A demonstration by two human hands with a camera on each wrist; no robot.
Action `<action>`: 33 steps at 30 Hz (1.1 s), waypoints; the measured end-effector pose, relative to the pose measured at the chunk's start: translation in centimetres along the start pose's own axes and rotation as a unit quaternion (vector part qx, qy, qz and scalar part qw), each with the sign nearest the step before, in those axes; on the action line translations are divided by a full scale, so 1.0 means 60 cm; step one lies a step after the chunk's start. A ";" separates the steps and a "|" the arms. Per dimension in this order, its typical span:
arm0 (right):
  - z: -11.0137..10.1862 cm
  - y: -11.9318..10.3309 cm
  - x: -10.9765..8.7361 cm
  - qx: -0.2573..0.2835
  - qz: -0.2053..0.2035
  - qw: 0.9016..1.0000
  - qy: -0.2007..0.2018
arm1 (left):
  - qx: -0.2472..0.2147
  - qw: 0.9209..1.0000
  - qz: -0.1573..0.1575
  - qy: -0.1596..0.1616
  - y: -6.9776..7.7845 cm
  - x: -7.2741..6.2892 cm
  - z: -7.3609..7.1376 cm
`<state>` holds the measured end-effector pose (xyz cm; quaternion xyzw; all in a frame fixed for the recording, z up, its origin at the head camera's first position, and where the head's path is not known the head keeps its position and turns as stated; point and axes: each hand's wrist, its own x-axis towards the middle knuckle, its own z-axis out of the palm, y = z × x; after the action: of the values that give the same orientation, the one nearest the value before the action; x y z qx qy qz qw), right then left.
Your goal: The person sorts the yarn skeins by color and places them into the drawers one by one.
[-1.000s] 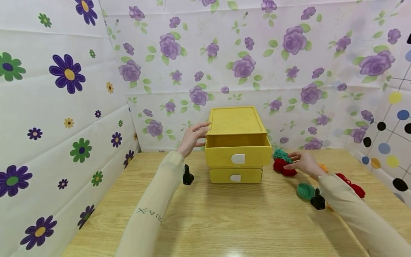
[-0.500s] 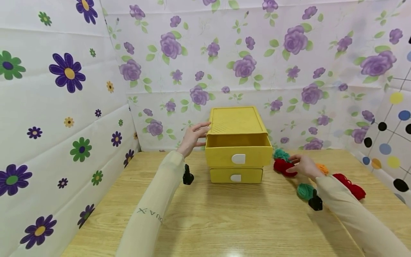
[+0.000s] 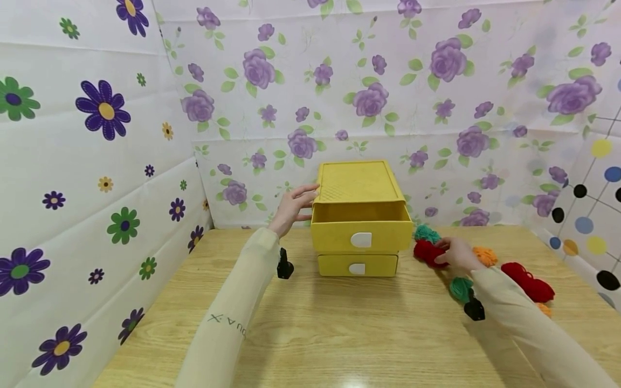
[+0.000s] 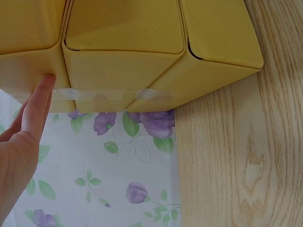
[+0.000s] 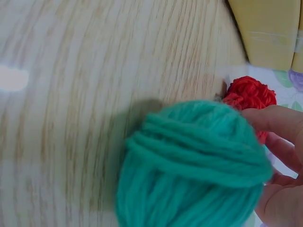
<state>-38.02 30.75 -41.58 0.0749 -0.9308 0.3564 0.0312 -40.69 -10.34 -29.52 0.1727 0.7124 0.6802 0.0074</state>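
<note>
A yellow two-drawer box [image 3: 359, 180] stands at the back of the table. Its upper drawer [image 3: 335, 237] is pulled partway out, while the lower drawer [image 3: 335, 265] is closed. My left hand [image 3: 291, 207] touches the box's left side with extended fingers, a fingertip pressing the wall in the left wrist view. To the right of the box, my right hand [image 3: 458, 254] pinches the right end of a red yarn ball [image 3: 427, 253] between thumb and fingers. A green yarn ball [image 5: 194, 165] fills the foreground of the right wrist view, partly hiding the red one.
A teal yarn ball [image 3: 427, 233] lies right behind the held one. Farther right are an orange yarn ball [image 3: 485, 256] and a second red yarn bundle [image 3: 529, 281], with more orange yarn [image 3: 544, 309] by the right sleeve. Flower-printed sheets [image 3: 271, 178] border the wooden table [image 3: 354, 334].
My right hand has lowered slightly and its fingers have closed in on the red yarn ball. Its forearm has shifted left, uncovering more orange yarn. The left hand keeps its place.
</note>
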 end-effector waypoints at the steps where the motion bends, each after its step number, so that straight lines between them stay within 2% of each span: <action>1: -0.001 0.000 0.000 -0.002 -0.001 1.000 0.001 | 0.000 1.000 0.000 0.001 0.000 0.000 0.000; 14: -0.018 -0.012 -0.012 -0.020 -0.012 1.000 0.000 | -0.006 1.000 -0.004 0.000 -0.003 0.001 -0.001; 23: -0.043 -0.034 -0.025 0.005 -0.035 0.999 0.005 | -0.003 1.000 -0.006 0.006 0.000 0.001 0.000; 30: -0.063 -0.043 -0.031 0.033 -0.019 0.999 0.004 | -0.008 1.000 -0.007 0.002 -0.003 0.004 -0.002; 33: -0.071 -0.051 -0.035 0.041 -0.024 0.999 0.002 | -0.010 1.000 -0.006 0.000 -0.004 0.004 -0.003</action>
<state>-35.44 31.61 -36.61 0.0975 -0.9134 0.3934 0.0383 -41.05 -10.46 -29.71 0.1680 0.7064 0.6874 0.0130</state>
